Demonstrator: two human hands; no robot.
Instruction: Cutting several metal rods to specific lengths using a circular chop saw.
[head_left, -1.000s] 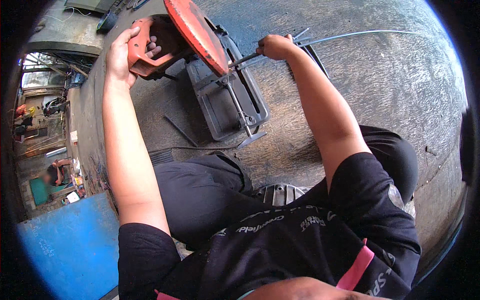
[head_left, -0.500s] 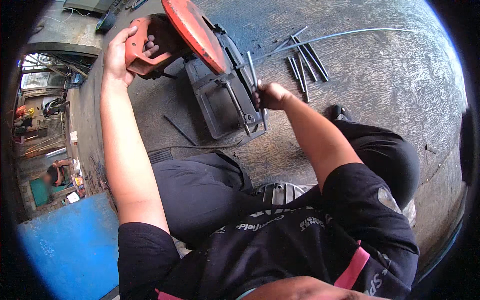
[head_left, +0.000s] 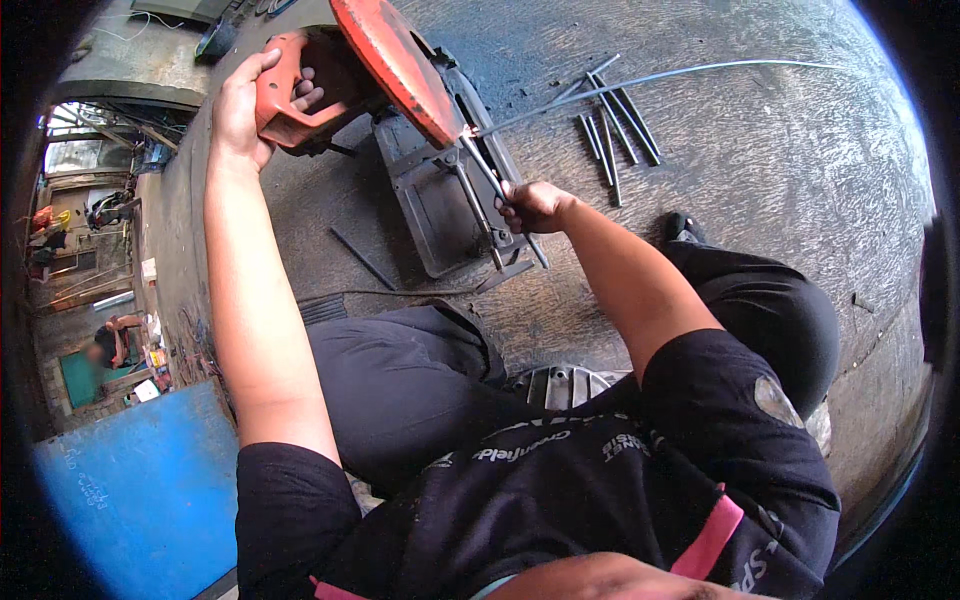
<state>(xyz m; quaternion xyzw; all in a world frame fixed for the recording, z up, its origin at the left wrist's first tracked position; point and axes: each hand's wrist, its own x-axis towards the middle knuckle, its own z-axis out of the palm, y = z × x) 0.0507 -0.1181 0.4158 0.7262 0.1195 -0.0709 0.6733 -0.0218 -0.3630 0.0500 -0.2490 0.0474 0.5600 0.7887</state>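
My left hand [head_left: 240, 110] is wrapped round the orange handle of a chop saw [head_left: 278, 100], with fingertips showing inside the grip. Its orange blade guard [head_left: 395, 70] slants over the dark metal base [head_left: 432, 240]. In my right hand [head_left: 536, 207] is a short metal rod [head_left: 482, 158], held slantwise beside the base's clamp screw [head_left: 468, 195]. The rod's far end meets the lower tip of the guard, where a small bright spot glows. A long thin metal bar [head_left: 640, 80] runs from near that spot off to the right. The guard hides the blade.
Several cut metal rods [head_left: 618, 125] lie on the floor right of the saw. A single dark rod [head_left: 362, 257] and a cable [head_left: 400, 293] lie on the near side. At lower left is a blue panel [head_left: 140, 490]. Another person [head_left: 112, 343] is far off at left.
My right hand has tilted the rod, bringing its far end left to the guard's tip, where a bright spot now shows. My left hand stays on the handle, nearly still.
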